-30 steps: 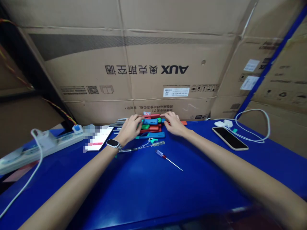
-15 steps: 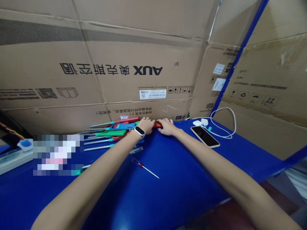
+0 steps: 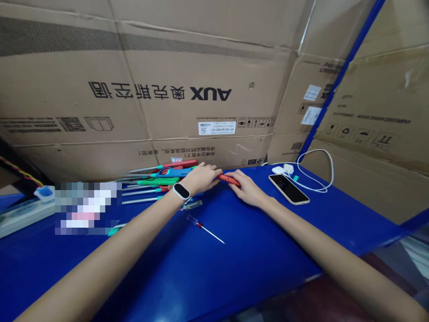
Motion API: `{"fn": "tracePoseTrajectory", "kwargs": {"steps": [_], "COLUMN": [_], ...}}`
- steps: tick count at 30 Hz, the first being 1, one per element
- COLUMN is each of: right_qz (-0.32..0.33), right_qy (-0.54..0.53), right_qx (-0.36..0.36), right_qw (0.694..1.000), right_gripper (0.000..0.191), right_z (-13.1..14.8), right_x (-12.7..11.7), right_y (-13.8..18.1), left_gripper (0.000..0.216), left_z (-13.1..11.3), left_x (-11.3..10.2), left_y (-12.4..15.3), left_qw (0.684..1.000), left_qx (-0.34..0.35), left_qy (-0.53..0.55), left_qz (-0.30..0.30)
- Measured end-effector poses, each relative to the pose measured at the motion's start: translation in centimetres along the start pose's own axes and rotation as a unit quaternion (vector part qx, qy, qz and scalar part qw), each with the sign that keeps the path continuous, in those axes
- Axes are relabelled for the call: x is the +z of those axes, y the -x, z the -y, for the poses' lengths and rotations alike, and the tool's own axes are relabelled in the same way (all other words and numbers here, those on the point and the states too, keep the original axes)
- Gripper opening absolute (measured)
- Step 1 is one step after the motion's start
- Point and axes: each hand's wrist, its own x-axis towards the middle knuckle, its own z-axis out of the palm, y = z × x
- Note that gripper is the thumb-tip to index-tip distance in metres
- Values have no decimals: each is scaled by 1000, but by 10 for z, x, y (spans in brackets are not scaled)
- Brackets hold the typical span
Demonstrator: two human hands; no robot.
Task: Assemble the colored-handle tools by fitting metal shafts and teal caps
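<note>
A red stick lighter [image 3: 229, 180] is held between my two hands near the back of the blue table. My right hand [image 3: 248, 189] closes round its right end, thumb below and fingers above. At the other end, the fingers of my left hand [image 3: 202, 179] are bent over it and hide that part. Just left of that hand lies a pile of stick lighters with metal tubes: a green one [image 3: 157, 181], a blue one [image 3: 176, 171] and a red one [image 3: 184, 163]. A screwdriver [image 3: 204, 228] with a clear and red handle lies nearer to me.
A small clear piece [image 3: 193, 205] lies by my left wrist. At the right are a phone [image 3: 288, 189] and a white cable [image 3: 331, 174] with plugs. A power strip [image 3: 27, 215] sits at the far left. Cardboard [image 3: 150, 116] walls the back of the table [image 3: 214, 277].
Both hands have come slightly away from the cardboard, with the red lighter lifted and more of it showing. My right hand has shifted right; the view has tilted a little.
</note>
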Motion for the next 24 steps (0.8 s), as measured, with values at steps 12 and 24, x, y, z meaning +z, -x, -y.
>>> {"fn": "tracePoseTrajectory", "kwargs": {"steps": [12, 24], "right_qz": [154, 137], "right_qy": [-21, -57], "right_qx": [-134, -115], "right_qw": [979, 982], "right_gripper": [27, 25], "right_z": [140, 150], "right_x": [61, 74], "right_y": [2, 12], "left_gripper": [36, 37], "left_z": [-14, -18], "left_x": [-1, 10], "left_y": [217, 228], "left_qw": [955, 907], "left_qx": [-147, -159], "left_qy": [255, 384], "left_qz": [-30, -68]}}
